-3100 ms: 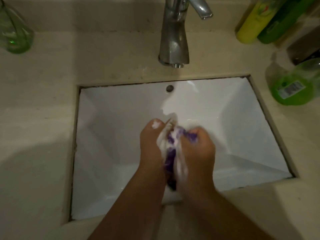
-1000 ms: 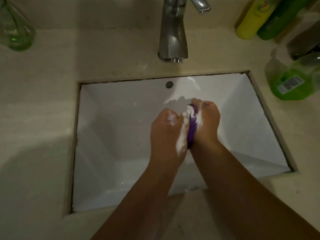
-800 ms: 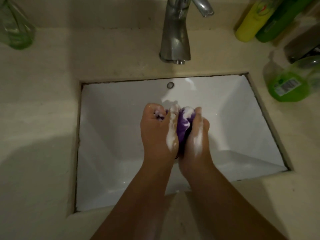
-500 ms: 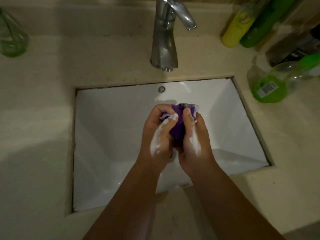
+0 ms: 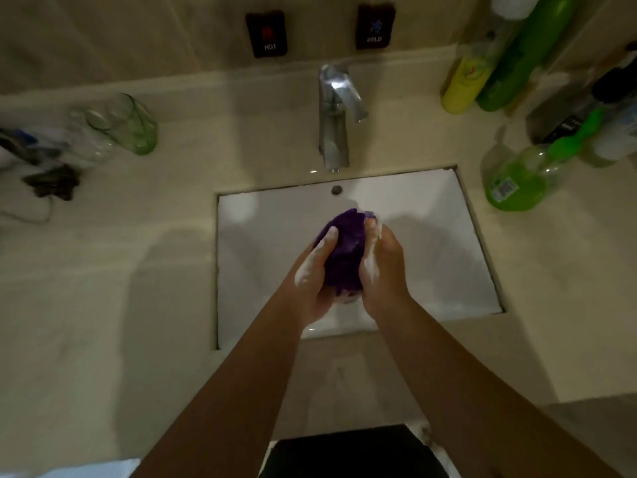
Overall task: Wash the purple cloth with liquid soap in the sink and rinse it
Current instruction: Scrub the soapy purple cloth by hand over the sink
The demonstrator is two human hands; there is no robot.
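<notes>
Head view, looking down on a beige stone counter (image 5: 103, 305) with one white rectangular sink (image 5: 262, 270) set into it. One purple cloth (image 5: 344, 250), bunched into a wad, is held above the basin between two hands: the left hand (image 5: 312, 274) cups it from the left with the thumb laid along its side, and the right hand (image 5: 382, 267) wraps it from the right with the fingertips curled over its top edge. Both hands carry streaks of white lather. One chrome tap (image 5: 336, 115) stands behind the sink, its spout pointing down at the rear rim, and one round overflow hole (image 5: 336, 190) shows in the back wall of the basin. On the wall above are two dark tags, one marked HOT (image 5: 266, 34) and one marked COLD (image 5: 375, 26). To the right of the sink stand several bottles: one clear pump bottle (image 5: 517, 182) roughly half full of green liquid, one yellow bottle (image 5: 465, 84) and one tall green bottle (image 5: 520, 53) side by side, and behind the pump bottle a cluster of dark and pale containers too blurred to count. To the left, one green-tinted glass tumbler (image 5: 132, 122) stands beside a clear glass (image 5: 86, 139); what they hold cannot be made out. A dark tangle of small items (image 5: 48, 181) lies at the far left.
</notes>
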